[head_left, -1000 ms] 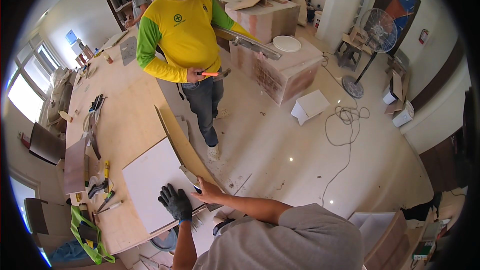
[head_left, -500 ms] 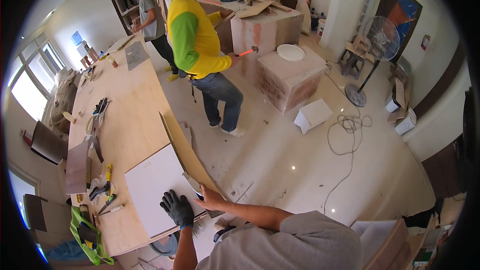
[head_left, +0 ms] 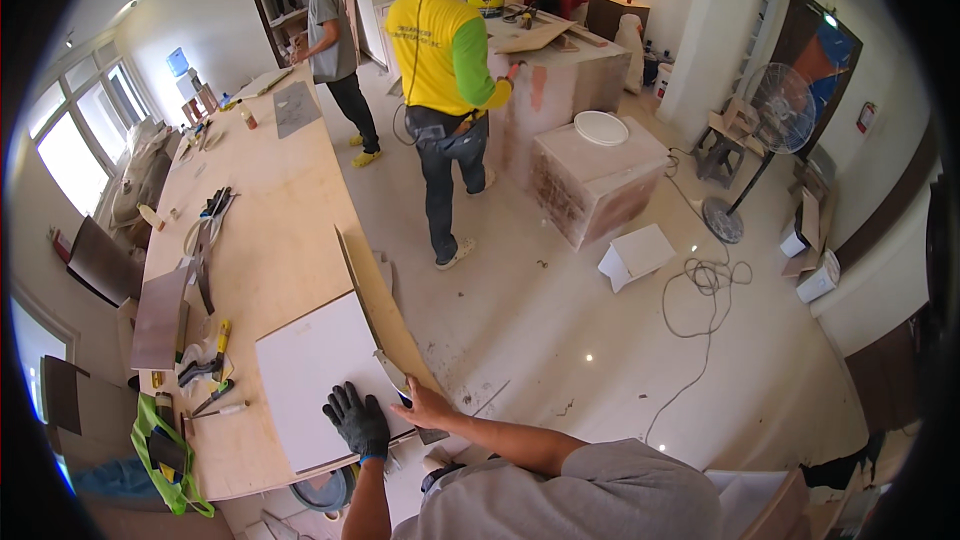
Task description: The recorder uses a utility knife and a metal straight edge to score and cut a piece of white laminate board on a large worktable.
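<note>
A white rectangular panel (head_left: 310, 380) lies at the near end of the long plywood worktable (head_left: 270, 230). My left hand (head_left: 358, 420), in a dark work glove, rests flat on its lower right part with the fingers spread. At the panel's right edge is my bare right hand (head_left: 428, 410), its fingers curled around something small and dark that they mostly hide. A thin greyish strip (head_left: 391, 372) sticks up along that edge, just beyond my right fingertips. A longer narrow strip (head_left: 352, 260) stretches farther up the table's right side.
A yellow-handled tool (head_left: 222, 336), a caulking-type gun (head_left: 200, 370) and a brown board (head_left: 160, 318) lie left of the panel. A green bag (head_left: 165, 460) hangs at the table's near left corner. A person in yellow (head_left: 437, 50) stands right of the table; a cable (head_left: 710, 285) coils on the floor.
The person in yellow has turned their back and stepped toward the large box-like counter. The view has shifted slightly. My hands stay in nearly the same places on the panel.
</note>
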A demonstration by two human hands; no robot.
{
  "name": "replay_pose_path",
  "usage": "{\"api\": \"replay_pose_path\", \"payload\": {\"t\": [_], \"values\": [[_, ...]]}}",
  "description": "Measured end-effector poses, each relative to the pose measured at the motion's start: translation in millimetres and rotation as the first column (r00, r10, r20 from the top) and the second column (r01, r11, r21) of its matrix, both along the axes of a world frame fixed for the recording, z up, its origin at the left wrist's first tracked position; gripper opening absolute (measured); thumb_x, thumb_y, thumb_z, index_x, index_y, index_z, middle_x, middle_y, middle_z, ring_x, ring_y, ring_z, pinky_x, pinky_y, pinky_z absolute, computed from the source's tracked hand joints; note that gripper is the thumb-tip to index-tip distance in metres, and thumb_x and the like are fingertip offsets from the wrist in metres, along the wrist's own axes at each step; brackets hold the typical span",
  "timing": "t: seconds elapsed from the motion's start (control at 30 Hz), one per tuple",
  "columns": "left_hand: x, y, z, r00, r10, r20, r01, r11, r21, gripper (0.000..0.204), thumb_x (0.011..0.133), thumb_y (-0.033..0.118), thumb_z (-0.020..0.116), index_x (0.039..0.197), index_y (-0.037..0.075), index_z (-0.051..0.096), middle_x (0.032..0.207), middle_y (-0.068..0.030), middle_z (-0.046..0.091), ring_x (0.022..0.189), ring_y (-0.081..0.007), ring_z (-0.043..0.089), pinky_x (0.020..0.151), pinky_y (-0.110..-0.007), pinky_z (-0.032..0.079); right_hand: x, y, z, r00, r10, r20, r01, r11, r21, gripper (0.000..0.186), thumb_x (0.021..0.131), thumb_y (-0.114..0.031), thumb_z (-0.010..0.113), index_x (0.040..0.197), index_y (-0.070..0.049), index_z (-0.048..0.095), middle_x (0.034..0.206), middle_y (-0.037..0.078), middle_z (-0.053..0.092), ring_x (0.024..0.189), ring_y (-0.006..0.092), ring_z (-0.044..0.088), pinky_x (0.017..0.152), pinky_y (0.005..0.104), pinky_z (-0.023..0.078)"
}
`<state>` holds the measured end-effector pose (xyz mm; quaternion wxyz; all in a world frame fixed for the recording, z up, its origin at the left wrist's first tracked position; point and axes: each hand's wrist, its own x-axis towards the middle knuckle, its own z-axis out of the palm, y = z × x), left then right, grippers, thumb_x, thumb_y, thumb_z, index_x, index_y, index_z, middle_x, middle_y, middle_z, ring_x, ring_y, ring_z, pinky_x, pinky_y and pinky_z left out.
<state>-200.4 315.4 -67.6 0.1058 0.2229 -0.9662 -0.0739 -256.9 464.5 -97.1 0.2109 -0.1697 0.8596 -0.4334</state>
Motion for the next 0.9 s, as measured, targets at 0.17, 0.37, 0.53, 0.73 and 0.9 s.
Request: {"api": "replay_pose_path", "payload": {"t": [0.17,0.37,0.53,0.73,0.9], "values": [[-2.6,2.7,3.0,1.000,-0.003,-0.002,0.004,1.000,0.014,0.058,0.092,0.030,0.051,0.141,0.000,0.043,0.148,-0.0252,0.037,0.141,-0.0408,0.028,0.118,-0.051,0.011,0.1,0.7,-1.1,0.997,-0.047,-0.065,0.046,0.998,-0.031,0.086,0.086,-0.050,0.061,0.140,0.007,0.027,0.122,0.032,0.057,0.108,0.0449,0.060,0.089,0.0474,0.050],[-2.8,3.5,3.2,1.000,0.003,0.010,-0.003,1.000,-0.015,0.058,0.092,0.030,0.051,0.141,0.001,0.043,0.148,-0.0246,0.038,0.141,-0.0404,0.029,0.118,-0.051,0.012,0.0,-2.4,-9.4,0.996,-0.037,-0.086,0.035,0.999,-0.026,0.084,0.087,-0.049,0.061,0.141,0.006,0.026,0.122,0.031,0.057,0.108,0.0444,0.060,0.089,0.0475,0.050],[-2.7,3.2,3.0,1.000,0.008,0.017,-0.008,1.000,-0.017,0.058,0.092,0.031,0.052,0.141,0.001,0.044,0.148,-0.0239,0.038,0.141,-0.0400,0.029,0.118,-0.051,0.013,0.5,-3.5,-11.2,0.994,-0.037,-0.106,0.036,0.999,-0.006,0.084,0.087,-0.048,0.061,0.140,0.006,0.026,0.120,0.031,0.058,0.106,0.0441,0.061,0.088,0.0475,0.051],[-2.3,3.4,2.1,1.000,0.011,0.013,-0.011,1.000,-0.014,0.057,0.091,0.030,0.052,0.140,0.001,0.044,0.148,-0.0239,0.039,0.140,-0.0398,0.029,0.118,-0.051,0.013,1.0,-1.4,-3.7,0.996,-0.024,-0.087,0.026,1.000,0.014,0.084,0.087,-0.048,0.061,0.140,0.007,0.026,0.118,0.033,0.058,0.105,0.0443,0.061,0.087,0.0475,0.051],[-2.7,2.4,2.8,1.000,0.014,0.013,-0.014,1.000,-0.012,0.057,0.091,0.030,0.052,0.140,0.001,0.044,0.148,-0.0241,0.039,0.141,-0.0399,0.029,0.118,-0.051,0.013,1.0,-2.2,-6.3,0.993,-0.032,-0.116,0.032,0.999,0.001,0.084,0.087,-0.047,0.061,0.141,0.007,0.026,0.118,0.033,0.058,0.105,0.0443,0.061,0.086,0.0474,0.051]]}}
